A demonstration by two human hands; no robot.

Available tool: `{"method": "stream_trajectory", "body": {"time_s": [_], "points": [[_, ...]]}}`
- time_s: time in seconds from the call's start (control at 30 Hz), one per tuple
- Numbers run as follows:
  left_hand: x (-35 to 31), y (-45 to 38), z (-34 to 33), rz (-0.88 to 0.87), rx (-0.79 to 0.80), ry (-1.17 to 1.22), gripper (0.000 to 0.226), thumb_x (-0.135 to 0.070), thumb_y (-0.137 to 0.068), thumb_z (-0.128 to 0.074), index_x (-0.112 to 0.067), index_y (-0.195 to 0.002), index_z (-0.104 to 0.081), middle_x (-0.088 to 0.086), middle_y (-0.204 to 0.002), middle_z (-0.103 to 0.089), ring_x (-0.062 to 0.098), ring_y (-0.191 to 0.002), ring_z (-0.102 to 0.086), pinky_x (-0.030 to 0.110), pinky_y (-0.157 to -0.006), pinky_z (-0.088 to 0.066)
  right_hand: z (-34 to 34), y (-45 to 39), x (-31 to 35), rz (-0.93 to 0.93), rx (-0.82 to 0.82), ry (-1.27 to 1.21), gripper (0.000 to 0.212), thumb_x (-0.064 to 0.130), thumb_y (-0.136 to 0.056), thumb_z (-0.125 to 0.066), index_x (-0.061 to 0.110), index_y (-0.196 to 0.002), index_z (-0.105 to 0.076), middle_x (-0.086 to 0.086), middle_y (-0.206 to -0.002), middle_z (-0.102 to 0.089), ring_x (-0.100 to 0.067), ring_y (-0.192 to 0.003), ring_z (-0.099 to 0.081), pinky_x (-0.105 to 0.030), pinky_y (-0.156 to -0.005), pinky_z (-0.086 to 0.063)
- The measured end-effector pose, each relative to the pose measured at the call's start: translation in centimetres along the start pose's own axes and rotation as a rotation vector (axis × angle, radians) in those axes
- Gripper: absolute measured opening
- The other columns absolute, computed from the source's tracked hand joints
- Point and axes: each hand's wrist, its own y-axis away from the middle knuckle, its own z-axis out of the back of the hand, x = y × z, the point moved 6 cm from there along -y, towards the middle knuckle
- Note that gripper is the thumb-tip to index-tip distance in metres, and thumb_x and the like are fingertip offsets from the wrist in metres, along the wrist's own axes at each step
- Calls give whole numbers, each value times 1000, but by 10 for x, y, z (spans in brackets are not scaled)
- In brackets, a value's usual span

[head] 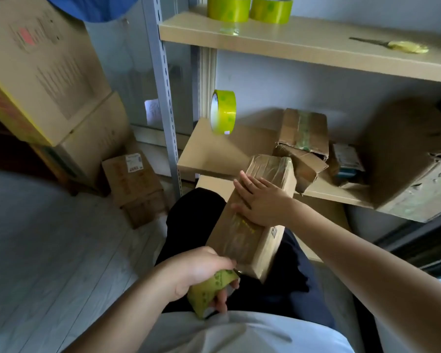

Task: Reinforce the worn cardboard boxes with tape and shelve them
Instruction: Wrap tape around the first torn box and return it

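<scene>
Long tape-wrapped cardboard box [252,212] tilted on lap, yellow-green tape roll [209,294] at its near end

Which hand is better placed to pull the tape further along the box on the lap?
Left. The left hand already grips the tape roll at the box's near end, while the right hand lies flat on top, steadying it.

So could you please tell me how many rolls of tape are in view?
4: two rolls side by side on the top shelf, one standing on edge on the lower shelf, one gripped in the left hand. Others may be hidden behind boxes.
</scene>
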Motion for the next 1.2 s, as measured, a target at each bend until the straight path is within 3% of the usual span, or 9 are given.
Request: {"method": "stream_trajectory", "body": {"time_s": [0.2, 0.3, 0.43, 0.5, 0.63, 0.73, 0.83, 1.07, 1.2], "points": [[4, -1, -14, 32, 131, 158, 38, -23, -105, -44, 9, -101, -64, 17, -69, -69, 27, -53, -69, 23, -49, -52, 23, 12, 12, 93, -12, 63, 75, 62, -98, -6, 19, -159, -2, -9, -166, 8, -22, -153, 6, -42, -124, -1], [7, -1, -9, -12, 147, 153, 36, -23, -104, -47, 6, -98, -68, 15, -77, -71, 24, -59, -69, 27, -57, -54, 21, 52, 40, 323, -2, -73, 92, 81, -85, -3, 27, -159, -7, 2, -166, 7, -14, -152, 8, -47, -124, 2], [7, -6, -3, -66, 144, 159, 34, -22, -103, -51, 9, -104, -66, 20, -91, -69, 17, -59, -63, 23, -51, -50, 21, 79, 46, 485, 177, 110, 118, 97, -61, -37, 39, -156, 4, 11, -166, 5, -18, -152, 2, -49, -119, -9], [6, -6, -5, -53, 138, 54, 40, -26, -105, -47, 7, -102, -68, 12, -76, -67, 12, -51, -55, 18, -48, -45, 31, 63, 53, 500, 257, 274, 116, 85, -66, -54, 37, -157, 0, 6, -166, -3, -24, -152, -4, -55, -119, -9], [4, -7, -10, -45, 108, 138, 35, -22, -107, -40, 8, -109, -59, 2, -59, -66, 8, -40, -49, 16, -41, -39, 33, 28, 101, 557, 202, 237, 67, 39, -95, -63, 31, -154, -32, 0, -162, -22, -24, -150, -13, -47, -122, -11], [0, -6, -8, -59, 148, 166, 32, -20, -108, -38, 9, -110, -52, -1, -56, -67, 5, -38, -49, 14, -40, -38, 24, 26, 98, 582, 411, 409, 108, 53, -78, -76, 24, -159, -12, -3, -166, -8, -21, -152, -7, -41, -123, -9], [-2, -5, -4, -56, 188, 91, 36, -24, -107, -41, 6, -100, -59, 0, -62, -67, 8, -41, -48, 15, -43, -38, 29, 22, 93, 660, 397, 519, 130, 67, -60, -80, 21, -158, -8, -8, -162, -17, -26, -150, -11, -48, -123, -6], [-36, 22, 37, -184, 87, -90, 37, -26, -107, -43, 0, -102, -68, -9, -55, -61, 6, -45, -48, 18, -50, -40, 69, 17, 71, 594, 247, 208, 118, 77, -53, -70, 25, -149, -26, -1, -142, -37, -25, -132, -35, -45, -114, -30], [-85, 62, 85, -235, -92, -280, 40, -36, -102, -54, -13, -79, -77, -2, -52, -55, 11, -42, -46, 18, -42, -39, 120, 22, 57, 488, 77, -278, 111, 73, -50, -78, 32, -141, -28, 14, -129, -40, -8, -118, -42, -24, -96, -39]]}}
